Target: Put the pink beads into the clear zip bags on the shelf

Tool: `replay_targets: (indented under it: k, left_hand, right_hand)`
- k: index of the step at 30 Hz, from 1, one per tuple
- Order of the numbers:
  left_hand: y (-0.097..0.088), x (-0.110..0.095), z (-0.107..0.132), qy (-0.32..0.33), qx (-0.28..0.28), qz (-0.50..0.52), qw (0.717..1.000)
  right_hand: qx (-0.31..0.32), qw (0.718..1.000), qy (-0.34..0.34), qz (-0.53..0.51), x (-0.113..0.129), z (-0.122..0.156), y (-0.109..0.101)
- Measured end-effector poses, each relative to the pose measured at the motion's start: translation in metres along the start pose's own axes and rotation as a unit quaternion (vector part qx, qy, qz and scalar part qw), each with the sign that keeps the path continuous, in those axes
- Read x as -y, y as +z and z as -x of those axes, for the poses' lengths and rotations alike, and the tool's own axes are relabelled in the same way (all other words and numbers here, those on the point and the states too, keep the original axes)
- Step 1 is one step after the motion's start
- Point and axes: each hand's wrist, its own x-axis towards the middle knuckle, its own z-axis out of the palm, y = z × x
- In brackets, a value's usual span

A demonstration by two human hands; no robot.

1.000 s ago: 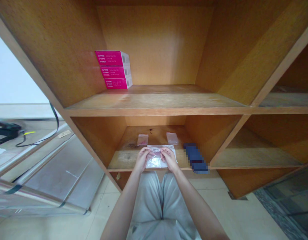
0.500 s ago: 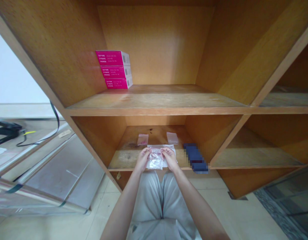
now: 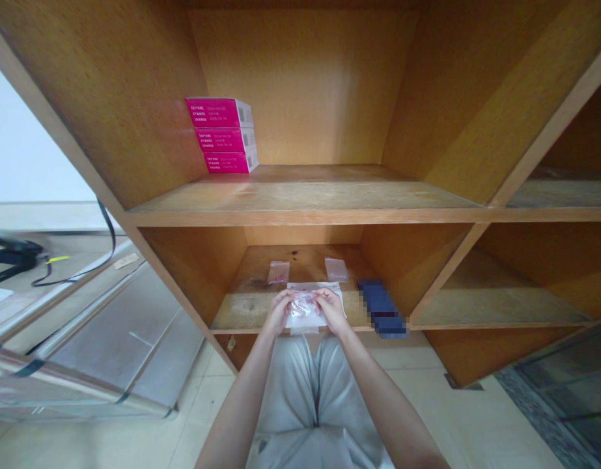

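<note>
Clear plastic bag bunched up tight

I have the bag pinched between my left hand and my right hand, both grips closed on it from either side. Something pinkish shows through the plastic, but I can't tell what it is. The bag is in the front of the lower compartment, held just over a flat white packet. I can't tell whether it touches the packet, or whether the packet is paper or plastic.

What has just changed is the bag's shape. A moment ago it hung lower and longer under my fingers. Now it is gathered up between my hands, and more of the white packet shows beneath it. So the work sits in my fingertips, and the bag is not lying on the shelf.

Behind my hands, two small clear bags lie apart on the bare wooden shelf board. To the right, a dark blue object, too blurred to name, lies across the shelf's front edge. Higher up, three stacked magenta boxes stand against the left wall of the upper compartment. My light grey trousers fill the view below my arms.
</note>
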Motion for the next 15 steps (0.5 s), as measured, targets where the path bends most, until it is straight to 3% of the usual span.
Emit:
replay_targets:
  k: [5, 9, 15]
  left_hand:
    - [0.0008, 0.0004, 0.0029, -0.006, 0.040, -0.066, 0.997]
    - [0.0008, -0.0006, 0.0050, 0.019, 0.039, -0.105, 0.994]
    - [0.0009, -0.0007, 0.0051, 0.000, 0.049, -0.124, 0.991]
  right_hand:
    - [-0.004, 1.000, 0.002, 0.016, 0.0019, 0.0013, -0.0003]
    - [0.011, 1.000, -0.004, 0.013, 0.0058, 0.0035, 0.0006]
    - [0.028, 0.999, 0.013, 0.026, 0.0068, 0.0039, 0.0026]
